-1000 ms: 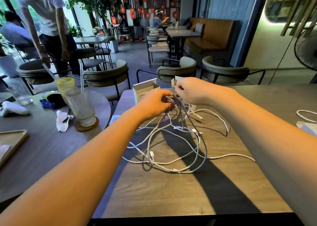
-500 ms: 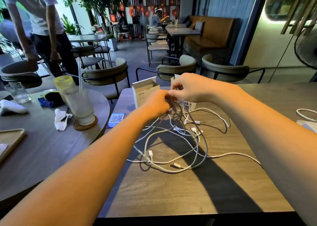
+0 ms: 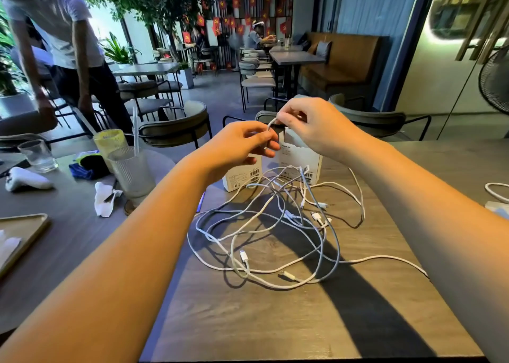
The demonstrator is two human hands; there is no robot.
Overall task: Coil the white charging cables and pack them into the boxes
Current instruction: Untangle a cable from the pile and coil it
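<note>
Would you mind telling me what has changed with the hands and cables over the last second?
Both hands have lifted away from the tangle: the left hand and right hand now pinch one short loop of cable between them, raised above the boxes. The strands they had bunched up have dropped back onto the cable tangle, which lies spread on the table. The boxes and the glass stayed put.

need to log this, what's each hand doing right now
Left hand: pinches the thin white charging cable.
Right hand: pinches the same cable's raised loop.
</note>
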